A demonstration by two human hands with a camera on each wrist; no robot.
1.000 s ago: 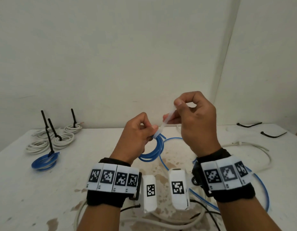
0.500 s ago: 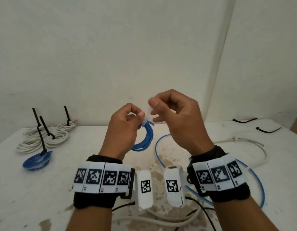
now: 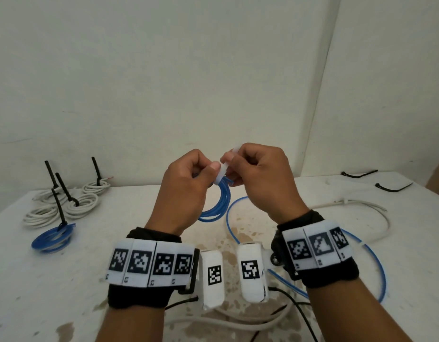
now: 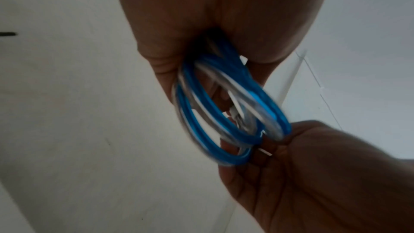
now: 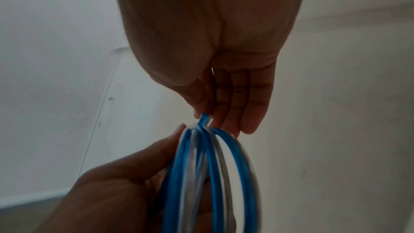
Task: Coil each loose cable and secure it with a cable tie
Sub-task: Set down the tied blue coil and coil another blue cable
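A blue cable coil [image 3: 217,206] hangs in the air above the white table [image 3: 65,280]. My left hand [image 3: 189,183] grips its top between thumb and curled fingers. A white cable tie [image 3: 222,172] is wrapped round the coil's top, and my right hand [image 3: 253,174] pinches the tie's tail just above it. In the left wrist view the blue loops [image 4: 226,112] hang from my left palm, with the right hand [image 4: 313,174] touching them. The right wrist view shows the coil [image 5: 210,174] between both hands. The tie's lock is hidden by fingers.
Several tied white coils [image 3: 83,201] and one tied blue coil [image 3: 53,238] lie at the left. A loose blue cable [image 3: 376,267] and a loose white cable [image 3: 361,206] lie on the right side. Two black cable ties [image 3: 359,173] rest at the far right back.
Both hands have risen with the coil. The long white tie tail that stuck out a second ago now shows only as a short stub in my right fingers.
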